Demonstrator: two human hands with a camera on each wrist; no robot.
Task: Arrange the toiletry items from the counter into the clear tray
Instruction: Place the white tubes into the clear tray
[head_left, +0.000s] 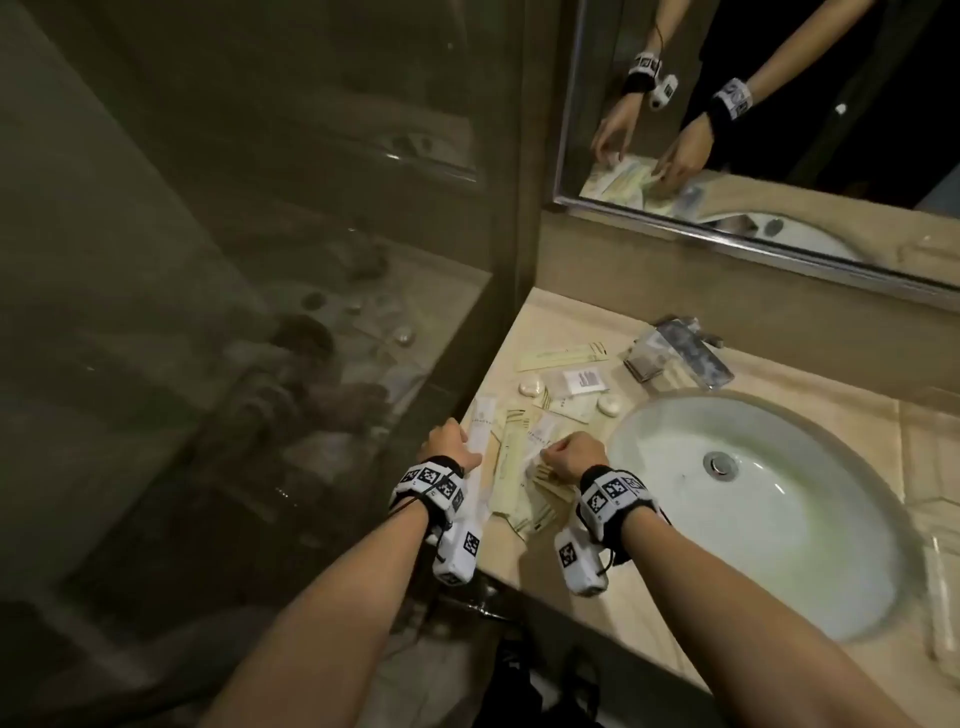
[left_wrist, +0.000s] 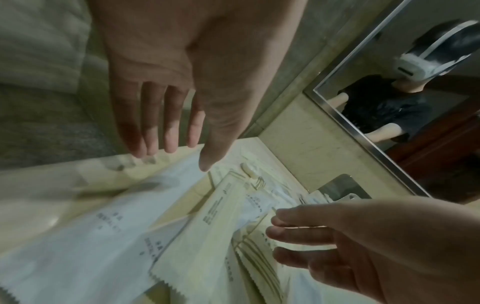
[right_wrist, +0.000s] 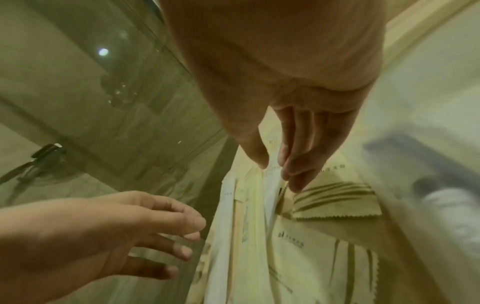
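A pile of cream packets and white packets lies on the counter's front left corner. My left hand rests with straight fingers on a long white packet at the pile's left side; in the left wrist view that hand holds nothing. My right hand pinches the edge of another white packet between thumb and fingers. A hazy clear wall to the right of the pile may be the tray's; I cannot make out the tray in the head view.
Further back lie two white soaps, a small sachet and long cream packets. The sink basin is to the right and dark wrapped items lie behind it. A glass partition stands left of the counter.
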